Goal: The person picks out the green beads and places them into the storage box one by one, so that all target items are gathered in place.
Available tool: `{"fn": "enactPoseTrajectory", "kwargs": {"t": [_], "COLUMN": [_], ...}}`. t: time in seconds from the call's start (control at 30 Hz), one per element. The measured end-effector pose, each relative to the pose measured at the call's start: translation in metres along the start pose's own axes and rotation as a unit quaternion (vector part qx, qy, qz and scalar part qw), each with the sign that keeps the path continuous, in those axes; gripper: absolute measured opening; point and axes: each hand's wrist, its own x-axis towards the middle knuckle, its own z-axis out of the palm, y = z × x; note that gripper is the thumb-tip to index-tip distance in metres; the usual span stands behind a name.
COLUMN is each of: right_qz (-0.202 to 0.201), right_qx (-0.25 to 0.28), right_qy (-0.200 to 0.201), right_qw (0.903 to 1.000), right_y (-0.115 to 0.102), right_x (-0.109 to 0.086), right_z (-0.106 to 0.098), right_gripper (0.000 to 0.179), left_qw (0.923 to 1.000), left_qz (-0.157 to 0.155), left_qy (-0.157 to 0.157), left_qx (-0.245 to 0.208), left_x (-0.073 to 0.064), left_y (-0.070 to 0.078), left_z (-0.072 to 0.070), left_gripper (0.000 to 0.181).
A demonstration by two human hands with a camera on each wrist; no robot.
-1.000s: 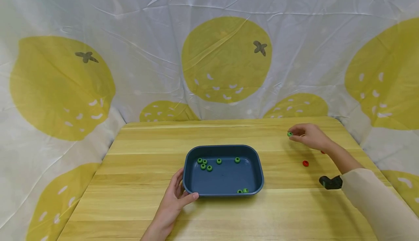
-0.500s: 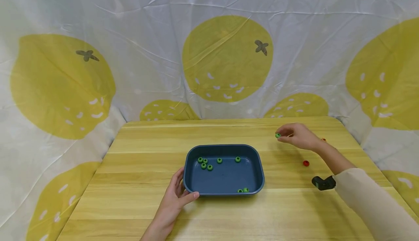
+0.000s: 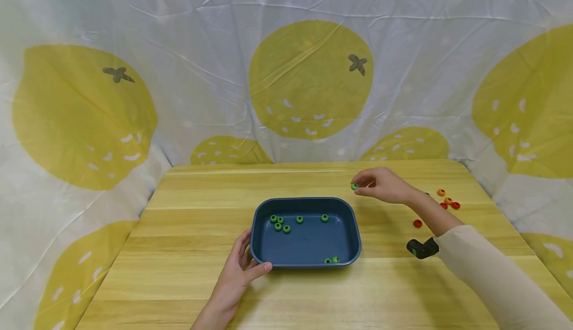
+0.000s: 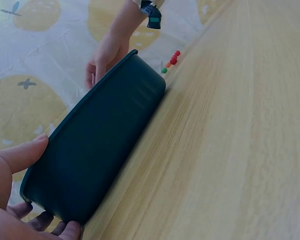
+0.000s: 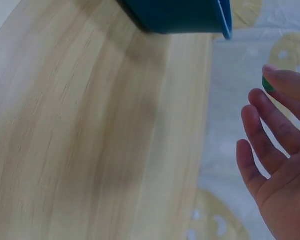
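Note:
My right hand [image 3: 381,184] pinches a green bead [image 3: 354,186] with a dark hole between thumb and index finger, above the table just beyond the tray's far right corner. In the right wrist view, the other fingers spread loosely and only a sliver of the green bead [image 5: 267,85] shows. A dark blue rectangular tray [image 3: 309,245] stands mid-table. My left hand [image 3: 233,277] grips its near left corner, thumb over the rim, fingers against the outer wall [image 4: 95,145]. Inside lie several green beads [image 3: 287,229], mostly at the far left, with two by the near right wall.
Right of the tray, orange beads [image 3: 441,192] and red beads [image 3: 455,205] lie on the wooden table [image 3: 188,250], partly behind the right forearm. One red bead [image 3: 418,223] lies nearer. A black device [image 3: 422,248] sits at the right sleeve. A lemon-print curtain [image 3: 215,86] hangs behind.
My right hand has moved left toward the tray with the green bead, uncovering orange and red beads at the right. My left hand and the tray have stayed put.

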Motion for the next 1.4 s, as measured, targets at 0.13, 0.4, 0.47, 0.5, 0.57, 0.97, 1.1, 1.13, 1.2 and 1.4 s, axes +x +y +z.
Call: {"fn": "enactPoseTrajectory", "kwargs": {"t": [0.13,0.4,0.47,0.5,0.57,0.97,1.1,1.13,1.2,1.4], "right_qz": [-0.019,-0.04,-0.045,-0.053,-0.063,-0.106,-0.113,-0.116,-0.123,-0.139], "right_qx": [0.004,0.004,0.001,-0.001,-0.004,-0.014,-0.019,-0.021,-0.023,-0.02], "right_qy": [-0.009,-0.034,-0.045,-0.049,-0.057,-0.093,-0.104,-0.105,-0.108,-0.118], "right_qw": [0.9998,0.9986,0.998,0.9974,0.9964,0.9899,0.988,0.9874,0.9863,0.9831], "right_y": [-0.007,-0.028,-0.033,-0.036,-0.041,-0.066,-0.073,-0.075,-0.079,-0.086], "right_x": [0.006,0.02,0.025,0.027,0.032,0.058,0.064,0.066,0.069,0.077], "right_z": [0.003,0.01,0.013,0.015,0.02,0.047,0.054,0.055,0.058,0.066], "right_gripper": [0.027,0.023,0.021,0.021,0.02,0.021,0.022,0.022,0.023,0.023], "left_qw": [1.0,1.0,1.0,1.0,1.0,1.0,1.0,1.0,1.0,1.0], "left_qz": [0.002,-0.005,-0.007,-0.007,-0.007,-0.008,-0.009,-0.008,-0.006,-0.003], "left_qy": [-0.002,0.002,0.003,0.003,0.003,0.0,0.0,0.0,0.0,-0.003], "left_qx": [-0.005,0.0,0.002,0.002,0.002,-0.003,-0.003,-0.004,-0.005,-0.005], "left_x": [0.0,0.001,0.001,0.001,0.001,0.001,0.001,0.001,0.001,0.001], "left_y": [0.001,0.001,0.001,0.001,0.001,0.001,0.001,0.001,0.001,0.001], "left_z": [0.001,0.001,0.0,0.0,0.0,-0.001,0.0,0.0,0.0,0.0], "left_gripper": [0.094,0.095,0.094,0.094,0.094,0.094,0.094,0.094,0.094,0.094]}}
